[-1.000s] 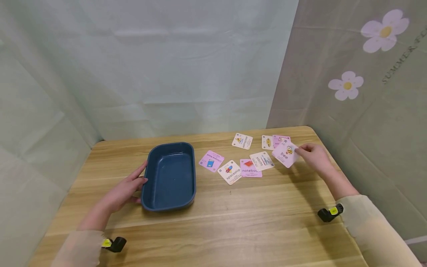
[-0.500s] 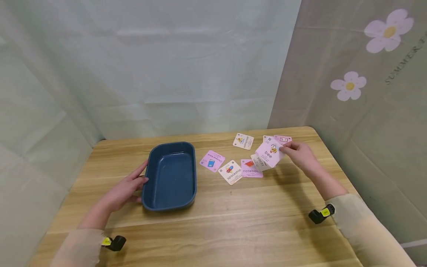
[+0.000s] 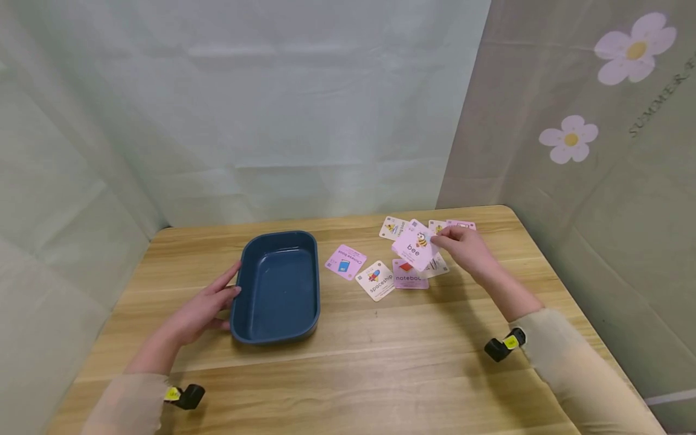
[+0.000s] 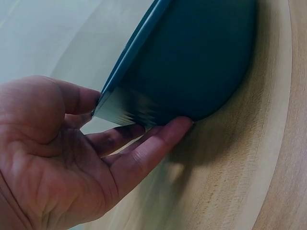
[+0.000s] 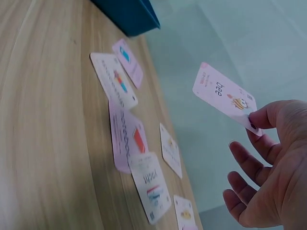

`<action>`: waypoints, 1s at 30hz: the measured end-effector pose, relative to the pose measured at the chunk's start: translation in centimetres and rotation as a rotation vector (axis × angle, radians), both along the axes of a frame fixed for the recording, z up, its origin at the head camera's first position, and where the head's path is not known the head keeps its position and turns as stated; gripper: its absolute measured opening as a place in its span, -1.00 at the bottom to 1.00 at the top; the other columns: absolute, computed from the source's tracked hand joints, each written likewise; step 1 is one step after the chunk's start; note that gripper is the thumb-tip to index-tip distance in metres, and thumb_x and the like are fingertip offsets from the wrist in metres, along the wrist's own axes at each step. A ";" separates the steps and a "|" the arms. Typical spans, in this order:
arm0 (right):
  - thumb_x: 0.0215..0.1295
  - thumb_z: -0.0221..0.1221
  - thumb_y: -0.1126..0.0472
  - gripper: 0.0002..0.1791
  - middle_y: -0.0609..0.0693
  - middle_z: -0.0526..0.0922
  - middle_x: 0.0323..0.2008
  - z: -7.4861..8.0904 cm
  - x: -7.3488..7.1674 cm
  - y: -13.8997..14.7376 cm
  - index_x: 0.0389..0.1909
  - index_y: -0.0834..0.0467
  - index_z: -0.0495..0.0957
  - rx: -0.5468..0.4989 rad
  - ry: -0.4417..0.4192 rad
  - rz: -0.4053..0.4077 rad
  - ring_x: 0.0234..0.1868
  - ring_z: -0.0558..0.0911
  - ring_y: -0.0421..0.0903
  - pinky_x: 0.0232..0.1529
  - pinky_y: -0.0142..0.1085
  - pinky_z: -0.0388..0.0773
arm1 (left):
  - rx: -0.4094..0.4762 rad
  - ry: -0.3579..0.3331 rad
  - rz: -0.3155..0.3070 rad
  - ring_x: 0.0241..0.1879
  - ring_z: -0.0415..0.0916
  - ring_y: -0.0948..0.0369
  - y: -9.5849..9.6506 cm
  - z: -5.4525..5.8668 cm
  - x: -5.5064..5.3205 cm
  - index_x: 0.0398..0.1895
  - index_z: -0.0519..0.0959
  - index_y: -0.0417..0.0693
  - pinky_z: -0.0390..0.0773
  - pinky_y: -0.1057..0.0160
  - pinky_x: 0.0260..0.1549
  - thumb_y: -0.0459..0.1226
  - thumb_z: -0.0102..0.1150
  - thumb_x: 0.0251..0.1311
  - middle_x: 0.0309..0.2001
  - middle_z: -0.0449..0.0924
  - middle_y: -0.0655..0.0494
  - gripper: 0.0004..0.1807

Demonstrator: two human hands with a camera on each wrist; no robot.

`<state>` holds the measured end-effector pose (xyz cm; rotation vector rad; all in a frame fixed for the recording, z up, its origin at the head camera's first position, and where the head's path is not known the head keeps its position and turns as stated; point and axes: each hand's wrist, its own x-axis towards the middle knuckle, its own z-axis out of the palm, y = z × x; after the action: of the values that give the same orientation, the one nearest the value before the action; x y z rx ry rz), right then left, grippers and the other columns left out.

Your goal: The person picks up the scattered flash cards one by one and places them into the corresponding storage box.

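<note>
My right hand (image 3: 466,246) pinches a pink picture card marked "bee" (image 3: 415,246) by its edge, between thumb and forefinger. In the right wrist view this card (image 5: 223,93) hangs above the table, and the other fingers stand loosely bent. Below it lie the notebook card (image 3: 409,279) and the partly covered yacht card (image 3: 437,266). The sailing boat card (image 3: 390,226) is partly hidden behind it. My left hand (image 3: 202,308) rests against the left side of a dark blue tub (image 3: 317,290). Its fairly straight fingers (image 4: 148,155) touch the outer wall, with the thumb tip at the rim.
To the left of the notebook card lie a spaceship card (image 3: 375,281) and a Chinese book card (image 3: 346,262). At the back right are a pink card (image 3: 462,224) and a cream card (image 3: 435,226). Curtains (image 3: 304,121) enclose the wooden table (image 3: 348,368).
My right hand has carried the bee card leftward, from the right-hand cards across the yacht card to near the sailing boat card. The left hand and the tub have stayed in place.
</note>
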<state>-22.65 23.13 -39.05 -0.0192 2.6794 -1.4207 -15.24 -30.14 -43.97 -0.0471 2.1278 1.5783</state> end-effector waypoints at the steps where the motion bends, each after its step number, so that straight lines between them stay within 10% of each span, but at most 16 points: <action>1: 0.45 0.19 0.00 -0.63 0.14 0.60 -0.08 0.0 -0.1 -0.3 -0.09 0.28 0.61 -0.011 -0.005 0.003 -0.06 0.41 0.03 -0.09 -0.16 0.30 | 0.001 -0.001 0.001 0.44 0.13 -0.35 0.0 0.0 0.0 0.66 -0.33 0.43 0.65 -0.02 -0.09 -0.08 -0.15 0.62 0.58 -0.23 -0.44 -0.23; 12: 0.45 0.20 0.05 -0.65 0.16 0.60 0.01 -0.4 -0.5 -2.9 -0.07 0.30 0.61 -0.103 -0.011 0.048 0.07 0.46 0.06 0.14 -0.06 0.34 | 0.014 -0.002 0.017 0.42 0.17 -0.32 0.1 0.0 0.2 0.67 -0.32 0.42 0.63 0.03 -0.11 -0.10 -0.16 0.63 0.58 -0.19 -0.42 -0.23; 24: 0.45 0.20 0.05 -0.70 0.09 0.56 -0.14 -0.2 -0.8 -5.4 -0.13 0.24 0.59 -0.144 -0.039 0.076 -0.14 0.42 0.05 -0.22 -0.20 0.35 | 0.015 0.014 0.016 0.38 0.24 -0.29 0.2 -0.2 0.2 0.66 -0.33 0.41 0.63 0.01 -0.14 -0.11 -0.16 0.63 0.56 -0.17 -0.46 -0.23; 30: 0.43 0.21 0.01 -0.69 0.09 0.61 -0.12 -0.2 -1.1 -6.7 -0.11 0.21 0.60 -0.131 -0.027 0.081 -0.06 0.45 0.04 -0.06 -0.14 0.37 | -0.001 0.009 0.026 0.39 0.22 -0.30 0.2 -0.1 0.1 0.67 -0.31 0.42 0.63 0.02 -0.14 -0.10 -0.16 0.63 0.58 -0.20 -0.41 -0.24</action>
<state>-23.70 16.45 -39.21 -0.1173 2.5294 -1.5564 -15.15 -29.91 -44.12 -0.0687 2.1429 1.5946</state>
